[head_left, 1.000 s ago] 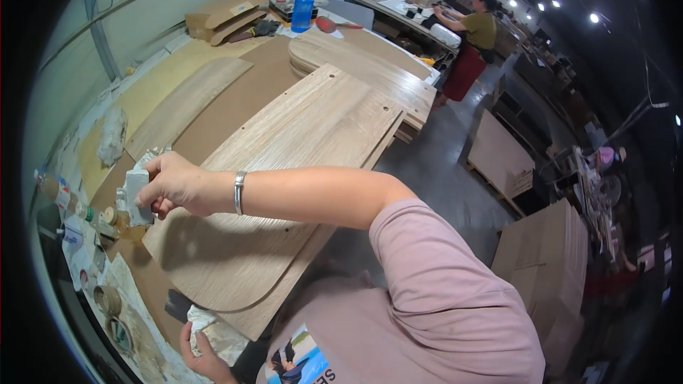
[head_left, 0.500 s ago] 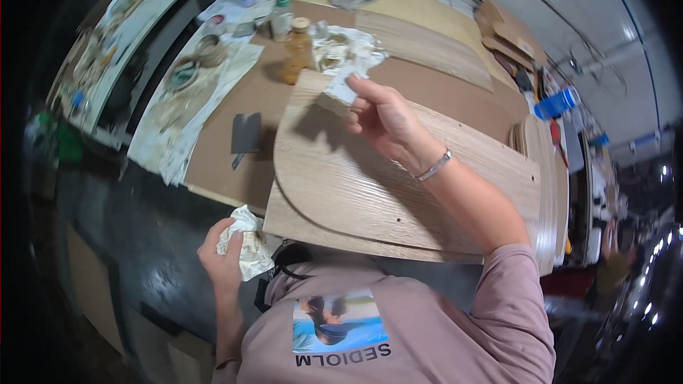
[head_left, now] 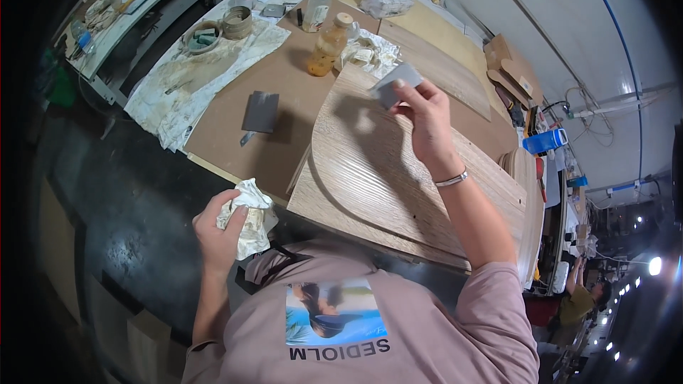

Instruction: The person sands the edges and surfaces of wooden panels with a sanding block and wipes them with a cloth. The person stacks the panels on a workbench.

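Observation:
My right hand [head_left: 430, 117] pinches a thin grey rectangular piece [head_left: 395, 85] between thumb and fingers; its exact kind is unclear. It is raised over the rounded far-left end of a wood-grain board [head_left: 370, 149], casting a shadow there. Off the board's near-left corner, my left hand [head_left: 220, 224] is closed around a crumpled, yellow-stained white rag [head_left: 250, 224]. Under the top board lies another wood-grain board [head_left: 313, 206] with a straighter edge.
On the brown worktop are a dark grey flat piece [head_left: 261, 112], a glass bottle [head_left: 329, 46] with amber liquid, a clear bottle [head_left: 319, 6] and a stained rag [head_left: 373, 53]. Open tins [head_left: 237, 23] stand on stained paper at left. Stacked boards [head_left: 523, 171] and a blue bottle [head_left: 545, 141] are at right.
My right hand has lifted and tilted the grey piece, turning its flat face into view. The whole view has shifted slightly. My left hand still grips the rag.

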A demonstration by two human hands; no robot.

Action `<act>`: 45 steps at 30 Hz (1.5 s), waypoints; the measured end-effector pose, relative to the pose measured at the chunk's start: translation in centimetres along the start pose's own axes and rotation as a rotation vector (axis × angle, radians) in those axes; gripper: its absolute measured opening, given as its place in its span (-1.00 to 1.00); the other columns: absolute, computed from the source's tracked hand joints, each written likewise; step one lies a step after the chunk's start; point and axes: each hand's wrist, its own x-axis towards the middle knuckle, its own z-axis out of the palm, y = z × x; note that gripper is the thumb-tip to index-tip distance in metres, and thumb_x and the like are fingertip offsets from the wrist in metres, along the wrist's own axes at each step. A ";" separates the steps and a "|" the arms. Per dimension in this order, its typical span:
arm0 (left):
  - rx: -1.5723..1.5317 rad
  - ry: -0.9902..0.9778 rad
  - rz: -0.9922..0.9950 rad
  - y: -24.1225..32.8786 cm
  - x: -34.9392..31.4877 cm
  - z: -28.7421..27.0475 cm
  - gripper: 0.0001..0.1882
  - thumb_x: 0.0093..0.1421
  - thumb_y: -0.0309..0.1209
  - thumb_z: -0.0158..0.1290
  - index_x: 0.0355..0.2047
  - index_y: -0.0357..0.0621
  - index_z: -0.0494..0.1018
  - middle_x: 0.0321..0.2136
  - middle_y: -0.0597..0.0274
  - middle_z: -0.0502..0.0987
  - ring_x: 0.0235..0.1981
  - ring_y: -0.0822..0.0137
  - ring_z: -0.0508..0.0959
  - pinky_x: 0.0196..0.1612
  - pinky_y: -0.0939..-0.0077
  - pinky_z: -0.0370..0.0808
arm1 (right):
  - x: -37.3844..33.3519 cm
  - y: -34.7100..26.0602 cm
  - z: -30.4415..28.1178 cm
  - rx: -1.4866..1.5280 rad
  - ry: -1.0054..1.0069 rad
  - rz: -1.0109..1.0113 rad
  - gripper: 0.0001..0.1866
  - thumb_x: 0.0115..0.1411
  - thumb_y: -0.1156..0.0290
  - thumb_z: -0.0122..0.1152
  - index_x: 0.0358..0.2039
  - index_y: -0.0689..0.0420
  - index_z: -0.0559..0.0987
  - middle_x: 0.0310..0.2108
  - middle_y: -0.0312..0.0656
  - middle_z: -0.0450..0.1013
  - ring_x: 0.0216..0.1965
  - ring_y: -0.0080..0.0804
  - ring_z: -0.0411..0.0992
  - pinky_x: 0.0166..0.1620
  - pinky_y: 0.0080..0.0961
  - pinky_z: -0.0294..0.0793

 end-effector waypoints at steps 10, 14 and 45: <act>0.232 -0.377 0.771 10.7 7.5 2.7 -0.62 -0.09 -0.39 0.33 -0.21 -0.14 0.58 -0.30 0.14 0.59 -0.39 0.12 0.60 -0.33 0.32 0.50 | 2.2 0.8 0.4 -0.210 0.274 -0.066 -0.76 0.14 0.34 0.38 -0.38 0.28 0.61 -0.49 -0.31 0.50 -0.53 -0.67 0.36 -0.43 -0.66 0.38; 0.386 -0.669 0.832 9.9 9.6 5.5 -0.65 -0.05 -0.29 0.31 -0.24 -0.10 0.57 -0.32 0.26 0.53 -0.36 0.21 0.56 -0.34 0.34 0.48 | 2.5 0.5 1.4 -0.260 0.357 -0.100 -0.75 0.13 0.33 0.40 -0.40 0.29 0.61 -0.53 -0.33 0.48 -0.55 -0.69 0.33 -0.47 -0.66 0.34; -0.065 -0.796 0.892 6.0 12.5 7.1 -0.71 -0.10 -0.23 0.31 -0.40 -0.09 0.57 -0.41 0.33 0.51 -0.45 0.32 0.57 -0.43 0.46 0.52 | 5.3 2.9 5.0 -0.999 0.603 -0.195 -0.73 -0.03 0.35 0.35 -0.40 0.25 0.51 -0.41 0.05 0.51 -0.33 0.01 0.52 -0.21 -0.13 0.50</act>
